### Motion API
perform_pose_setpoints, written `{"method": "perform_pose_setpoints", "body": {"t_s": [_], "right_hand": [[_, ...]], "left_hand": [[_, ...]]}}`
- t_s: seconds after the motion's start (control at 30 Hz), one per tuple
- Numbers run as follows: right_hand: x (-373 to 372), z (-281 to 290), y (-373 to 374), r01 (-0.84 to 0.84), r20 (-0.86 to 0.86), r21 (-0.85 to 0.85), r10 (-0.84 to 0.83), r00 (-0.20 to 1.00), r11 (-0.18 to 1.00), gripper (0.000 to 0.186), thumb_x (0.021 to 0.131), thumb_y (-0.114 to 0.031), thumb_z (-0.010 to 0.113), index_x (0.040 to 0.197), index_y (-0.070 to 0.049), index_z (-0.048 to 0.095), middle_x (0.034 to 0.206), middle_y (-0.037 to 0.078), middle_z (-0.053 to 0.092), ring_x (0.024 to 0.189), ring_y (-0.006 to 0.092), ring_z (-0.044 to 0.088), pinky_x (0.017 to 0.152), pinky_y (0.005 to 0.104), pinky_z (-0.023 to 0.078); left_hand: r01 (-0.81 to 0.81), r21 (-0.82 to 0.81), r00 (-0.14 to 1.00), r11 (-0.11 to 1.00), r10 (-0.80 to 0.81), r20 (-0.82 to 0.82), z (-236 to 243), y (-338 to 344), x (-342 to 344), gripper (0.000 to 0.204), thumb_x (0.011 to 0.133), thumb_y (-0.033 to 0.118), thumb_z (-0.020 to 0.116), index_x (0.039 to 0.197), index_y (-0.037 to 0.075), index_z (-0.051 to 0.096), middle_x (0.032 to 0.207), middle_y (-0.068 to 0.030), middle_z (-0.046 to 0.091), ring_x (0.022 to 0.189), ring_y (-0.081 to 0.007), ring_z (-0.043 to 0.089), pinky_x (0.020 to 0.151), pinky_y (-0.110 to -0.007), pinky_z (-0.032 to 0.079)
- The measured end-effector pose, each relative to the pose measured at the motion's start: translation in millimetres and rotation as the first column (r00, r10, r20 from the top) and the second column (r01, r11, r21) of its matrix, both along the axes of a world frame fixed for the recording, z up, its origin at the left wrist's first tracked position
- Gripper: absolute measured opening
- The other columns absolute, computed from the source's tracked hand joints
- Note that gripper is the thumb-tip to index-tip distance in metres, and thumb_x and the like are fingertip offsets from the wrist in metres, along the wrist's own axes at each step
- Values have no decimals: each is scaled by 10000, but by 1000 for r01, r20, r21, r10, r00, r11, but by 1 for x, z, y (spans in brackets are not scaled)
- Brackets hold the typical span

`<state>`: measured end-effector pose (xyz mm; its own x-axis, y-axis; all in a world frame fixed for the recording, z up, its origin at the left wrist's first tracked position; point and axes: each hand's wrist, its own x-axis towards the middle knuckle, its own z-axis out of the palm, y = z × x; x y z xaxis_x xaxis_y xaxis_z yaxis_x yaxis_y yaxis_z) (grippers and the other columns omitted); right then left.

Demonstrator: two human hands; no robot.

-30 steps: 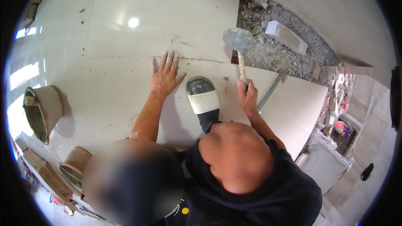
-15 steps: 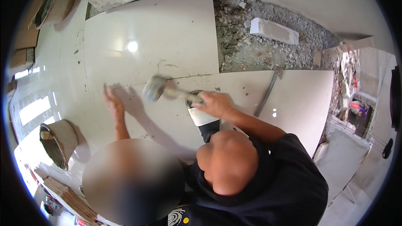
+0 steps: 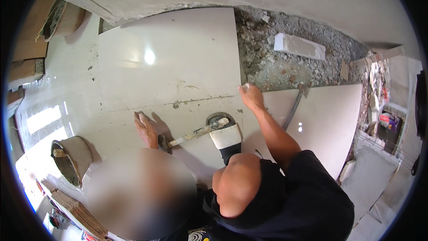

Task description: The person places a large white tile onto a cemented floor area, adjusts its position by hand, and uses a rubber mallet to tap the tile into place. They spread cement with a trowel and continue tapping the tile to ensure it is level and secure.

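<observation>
My left hand lies flat on a large glossy white floor tile, fingers pointing away from me. Right beside it rests a rubber mallet, its head by my wrist and its wooden handle reaching toward my white-toed shoe; neither hand holds it. My right hand is stretched forward onto the far corner of the nearer tile, where it meets the grey mortar bed. Its fingertips sit at the tile's edge.
A bucket of mortar stands at my left. A white brick lies on the rubble. A metal tool rests on the right-hand tile. Stacked boards sit lower left; clutter lines the right wall.
My right hand has let go of the mallet, which now lies on the tile, and has reached right to the tile corner. My left hand has shifted nearer to the mallet head.
</observation>
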<state>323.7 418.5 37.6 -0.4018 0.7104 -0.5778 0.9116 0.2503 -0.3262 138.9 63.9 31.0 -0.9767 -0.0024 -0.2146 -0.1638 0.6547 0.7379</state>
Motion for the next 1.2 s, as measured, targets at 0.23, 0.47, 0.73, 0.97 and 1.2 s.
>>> {"method": "perform_pose_setpoints", "body": {"t_s": [0.23, 0.47, 0.73, 0.97, 1.2], "right_hand": [[-1, -21, -10, 289, -139, -93, -299, 944, 953, 589, 857, -412, 649, 1050, 143, 605, 863, 276, 679, 863, 383, 675, 774, 451, 513], [1, -28, -15, 447, -291, -196, -488, 823, 873, 620, 900, -404, 627, 1195, 136, 550, 1142, 271, 627, 1074, 347, 601, 928, 397, 454], [4, -27, -11, 492, -198, -222, -533, 823, 842, 695, 913, -465, 599, 1273, 122, 506, 1306, 251, 549, 1237, 336, 508, 1036, 379, 379], [7, -35, -8, 572, -123, -252, -613, 781, 780, 707, 914, -517, 582, 1280, 85, 528, 1311, 217, 556, 1228, 309, 511, 1036, 385, 374], [-4, -10, -5, 555, -154, -288, -610, 777, 780, 755, 932, -569, 514, 1324, 76, 499, 1356, 219, 519, 1259, 301, 484, 1042, 369, 362]], "left_hand": [[-89, 20, 996, 996, 89, -20, 7, 9, 15, 511, 1020, 271, 425, 1395, -73, 382, 1325, -249, 510, 1229, -338, 503, 1038, -392, 391], [-162, 26, 986, 986, 162, -28, 5, 14, 14, 476, 1004, 239, 468, 1354, -80, 428, 1295, -260, 521, 1213, -369, 503, 1038, -414, 387], [-145, -34, 989, 989, 145, -3, 9, 13, 13, 488, 999, 244, 477, 1347, -96, 426, 1346, -276, 479, 1266, -393, 455, 1079, -434, 345], [-223, 125, 975, 967, 224, 7, -2, 12, 16, 468, 1006, 210, 467, 1352, -100, 413, 1342, -267, 486, 1258, -356, 472, 1067, -403, 364], [-520, 283, 853, 806, 478, 209, 5, 5, -18, 517, 1007, 287, 481, 1365, -79, 404, 1257, -221, 547, 1169, -333, 535, 1005, -398, 424]]}}
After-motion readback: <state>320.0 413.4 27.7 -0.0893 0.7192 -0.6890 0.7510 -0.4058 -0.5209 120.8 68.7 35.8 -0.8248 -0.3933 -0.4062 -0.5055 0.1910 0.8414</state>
